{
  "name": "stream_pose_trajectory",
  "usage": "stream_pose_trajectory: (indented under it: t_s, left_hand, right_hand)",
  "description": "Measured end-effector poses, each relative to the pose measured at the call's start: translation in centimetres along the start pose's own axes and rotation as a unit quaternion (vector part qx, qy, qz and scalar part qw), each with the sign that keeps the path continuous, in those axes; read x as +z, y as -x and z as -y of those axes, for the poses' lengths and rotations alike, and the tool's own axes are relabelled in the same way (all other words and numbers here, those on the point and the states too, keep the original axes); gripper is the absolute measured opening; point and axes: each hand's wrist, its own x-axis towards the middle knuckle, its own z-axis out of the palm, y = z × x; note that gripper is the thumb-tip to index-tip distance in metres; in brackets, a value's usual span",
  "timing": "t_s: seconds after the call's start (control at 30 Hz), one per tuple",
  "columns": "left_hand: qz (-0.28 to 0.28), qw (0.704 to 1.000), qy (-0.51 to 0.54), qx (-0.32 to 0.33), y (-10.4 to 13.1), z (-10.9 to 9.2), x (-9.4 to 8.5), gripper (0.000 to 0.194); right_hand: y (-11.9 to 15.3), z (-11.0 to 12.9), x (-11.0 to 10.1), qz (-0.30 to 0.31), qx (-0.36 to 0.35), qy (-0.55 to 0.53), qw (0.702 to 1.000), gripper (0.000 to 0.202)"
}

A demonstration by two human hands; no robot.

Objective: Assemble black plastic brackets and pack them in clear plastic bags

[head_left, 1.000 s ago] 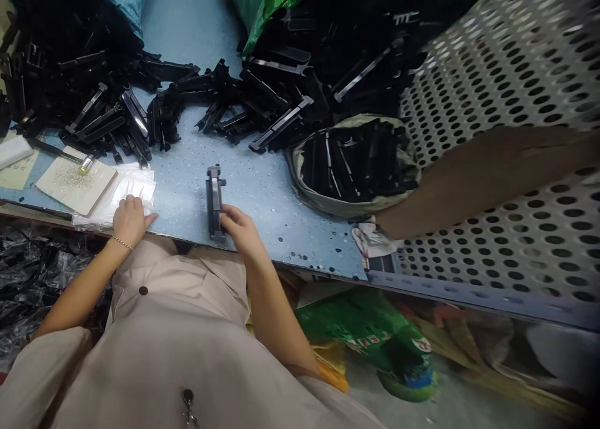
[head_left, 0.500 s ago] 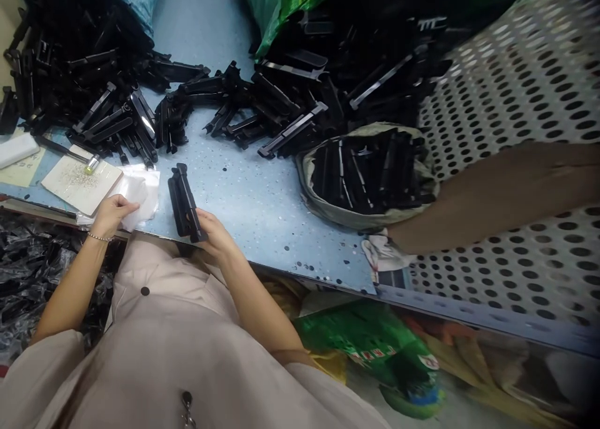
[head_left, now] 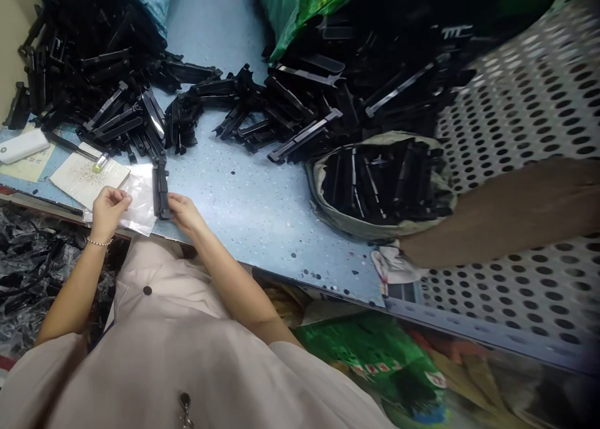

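Note:
My left hand point(head_left: 109, 211) is closed, thumb and fingertips pinching the edge of a clear plastic bag point(head_left: 140, 205) at the table's front edge. In my right hand point(head_left: 184, 212) is a long black plastic part point(head_left: 160, 190), gripped near its lower end and held upright against the bag's right side. Whether its tip has entered the bag I cannot tell. Left of the bag, a pale pad point(head_left: 77, 182) is strewn with tiny bits, and a small yellowish-tipped tool point(head_left: 98, 165) lies on it.
Black parts lie in a heap point(head_left: 112, 113) at the back left and another point(head_left: 300, 104) at centre. A cloth-lined basket point(head_left: 347, 229) holds more. Beside it are a brown cover point(head_left: 506, 210) and a perforated metal panel point(head_left: 529, 122). A white device point(head_left: 23, 146) lies far left.
My right hand has moved left with the black part, bringing it up to the bag. The bag is spread wider. The whole view has shifted slightly.

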Motion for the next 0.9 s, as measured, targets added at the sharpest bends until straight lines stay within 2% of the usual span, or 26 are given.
stream_pose_trajectory:
  t_s: [0.07, 0.1, 0.17, 0.23, 0.33, 0.43, 0.5, 0.57, 0.63, 0.67, 0.73, 0.77, 0.8, 0.9]
  left_hand:
    - [0.012, 0.985, -0.143, 0.094, 0.1, -0.4, -1.0, 0.004]
    - [0.031, 0.969, -0.213, 0.125, 0.1, -0.6, -1.3, 0.007]
    - [0.078, 0.941, -0.298, 0.142, -0.1, -0.6, -1.6, 0.023]
    - [0.121, 0.939, -0.299, 0.121, -0.7, -0.4, -1.5, 0.035]
    - [0.168, 0.955, -0.231, 0.084, -1.8, 0.0, -1.8, 0.047]
    - [0.179, 0.96, -0.201, 0.08, -1.7, -0.4, -2.7, 0.056]
    - [0.201, 0.948, -0.215, 0.118, -0.5, -1.3, -2.9, 0.061]
    - [0.262, 0.921, -0.224, 0.181, 1.3, -2.2, -2.3, 0.064]
    - [0.329, 0.889, -0.216, 0.235, 3.0, -3.0, -1.0, 0.068]
    - [0.351, 0.877, -0.212, 0.25, 3.7, -3.3, -0.3, 0.068]
    - [0.362, 0.868, -0.215, 0.262, 4.5, -4.1, 0.5, 0.064]
    - [0.353, 0.871, -0.221, 0.26, 4.8, -4.5, 0.4, 0.059]
    - [0.339, 0.877, -0.231, 0.25, 5.1, -5.0, -0.2, 0.052]
    - [0.319, 0.891, -0.279, 0.162, 7.0, -6.1, -4.3, 0.034]
  right_hand:
    - [0.4, 0.4, -0.9, -0.024, -0.03, 0.004, 0.999, 0.034]
    - [0.9, 0.6, -1.3, -0.026, -0.043, 0.002, 0.999, 0.036]
    - [2.1, 0.8, -1.9, -0.001, -0.048, -0.013, 0.999, 0.036]
    - [3.3, 0.4, -2.1, 0.062, 0.005, -0.036, 0.997, 0.033]
    - [4.3, -1.1, -2.0, 0.144, 0.144, -0.066, 0.977, 0.025]
    - [3.9, -2.5, -1.3, 0.13, 0.19, -0.099, 0.968, 0.017]
    - [3.2, -2.8, -0.7, 0.106, 0.173, -0.101, 0.974, 0.017]
    - [2.7, -2.7, -0.1, 0.071, 0.129, -0.064, 0.987, 0.02]
    - [2.6, -2.3, 0.6, 0.008, 0.034, 0.025, 0.999, 0.026]
    - [2.9, -2.2, 0.9, -0.029, -0.027, 0.084, 0.996, 0.031]
    - [3.8, -1.9, 1.4, -0.061, -0.131, 0.206, 0.968, 0.043]
    - [4.4, -1.8, 1.6, -0.042, -0.16, 0.252, 0.953, 0.046]
    - [5.0, -1.7, 1.6, 0.004, -0.17, 0.28, 0.945, 0.048]
    - [6.0, -1.4, 1.3, 0.189, -0.125, 0.278, 0.933, 0.045]
